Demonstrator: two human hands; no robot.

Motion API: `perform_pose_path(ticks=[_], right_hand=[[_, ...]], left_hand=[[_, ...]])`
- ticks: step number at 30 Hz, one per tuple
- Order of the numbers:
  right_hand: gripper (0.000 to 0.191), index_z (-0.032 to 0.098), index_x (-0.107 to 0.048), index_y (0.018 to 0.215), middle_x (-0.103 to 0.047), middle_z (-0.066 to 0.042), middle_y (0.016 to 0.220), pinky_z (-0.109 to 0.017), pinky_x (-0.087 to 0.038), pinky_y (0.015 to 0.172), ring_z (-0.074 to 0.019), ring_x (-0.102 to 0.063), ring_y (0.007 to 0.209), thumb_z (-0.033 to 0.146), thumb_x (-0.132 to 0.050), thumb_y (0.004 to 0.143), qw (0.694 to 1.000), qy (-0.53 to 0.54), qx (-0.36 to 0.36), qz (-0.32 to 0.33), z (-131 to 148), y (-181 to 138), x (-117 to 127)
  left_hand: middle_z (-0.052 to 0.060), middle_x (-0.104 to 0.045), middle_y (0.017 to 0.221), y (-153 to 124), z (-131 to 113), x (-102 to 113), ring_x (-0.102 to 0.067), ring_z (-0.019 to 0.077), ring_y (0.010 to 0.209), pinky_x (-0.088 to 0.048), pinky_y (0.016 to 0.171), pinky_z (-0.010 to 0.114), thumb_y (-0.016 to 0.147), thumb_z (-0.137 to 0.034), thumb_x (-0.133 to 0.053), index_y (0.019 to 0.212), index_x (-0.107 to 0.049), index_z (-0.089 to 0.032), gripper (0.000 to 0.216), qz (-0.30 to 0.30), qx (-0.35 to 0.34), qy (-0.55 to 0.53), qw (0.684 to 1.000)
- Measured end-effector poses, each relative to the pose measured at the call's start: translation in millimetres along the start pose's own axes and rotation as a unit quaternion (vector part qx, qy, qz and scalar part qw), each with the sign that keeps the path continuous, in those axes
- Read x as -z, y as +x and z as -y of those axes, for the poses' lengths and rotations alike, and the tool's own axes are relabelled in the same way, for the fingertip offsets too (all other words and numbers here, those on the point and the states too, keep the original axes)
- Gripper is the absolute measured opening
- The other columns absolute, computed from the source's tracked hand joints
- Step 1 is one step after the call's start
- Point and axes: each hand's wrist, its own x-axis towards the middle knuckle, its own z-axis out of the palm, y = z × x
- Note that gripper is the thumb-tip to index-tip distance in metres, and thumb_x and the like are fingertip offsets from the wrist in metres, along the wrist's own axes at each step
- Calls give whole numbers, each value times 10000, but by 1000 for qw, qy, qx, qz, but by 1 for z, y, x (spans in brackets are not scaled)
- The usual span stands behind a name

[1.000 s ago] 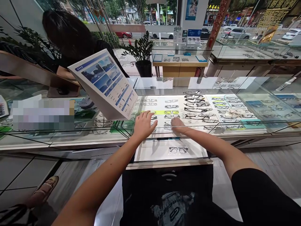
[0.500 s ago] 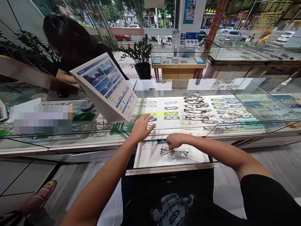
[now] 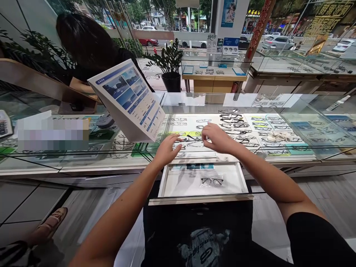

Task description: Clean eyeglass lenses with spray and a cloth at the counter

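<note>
My right hand is raised over the glass counter top and pinches a thin-framed pair of glasses by its right end. My left hand hovers just left of that pair, fingers spread and slightly curled, its fingertips close to the frame's left end. Below both hands a white drawer stands pulled out. One more pair of glasses lies in it, on clear wrapping.
Many frames lie in rows inside the lit showcase. A tilted printed display card stands on the counter to the left. A dark-haired person leans behind the counter there. A potted plant and further display cases stand behind.
My right hand dropped from the counter into the drawer, took a pair of glasses and lifted it up over the counter. My left hand stayed near the counter's edge and shifted slightly right.
</note>
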Motion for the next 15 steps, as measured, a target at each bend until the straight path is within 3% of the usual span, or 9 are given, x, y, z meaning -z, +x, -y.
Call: perform_pose_path(ticks=[3, 7, 15], right_hand=[[155, 235, -615, 856, -689, -94, 919, -565, -407, 1230, -300, -567, 966, 112, -587, 946, 998, -46, -9, -53, -23, 9, -21], [156, 226, -664, 883, -701, -119, 966, -593, -388, 1270, -323, -577, 1016, 116, -580, 952, 993, -89, -26, -76, -42, 16, -36], [225, 172, -766, 1025, -755, -167, 1095, -560, -318, 1327, -347, -597, 1144, 145, -544, 1001, 988, -128, -86, 7, -43, 17, -41]], left_hand=[[111, -645, 1633, -1, -1, 0, -535, 371, 1582, -476, 1284, 623, 1027, -476, -533, 1181, -716, -262, 321, 2, 1, 1, 1000], [114, -631, 1650, -1, -4, 1, -522, 373, 1589, -481, 1277, 624, 1026, -468, -529, 1182, -712, -256, 320, 9, 9, 4, 1000], [109, -648, 1630, -1, -7, 1, -538, 367, 1570, -500, 1266, 606, 1025, -446, -524, 1174, -709, -258, 303, 2, 4, 14, 1000]])
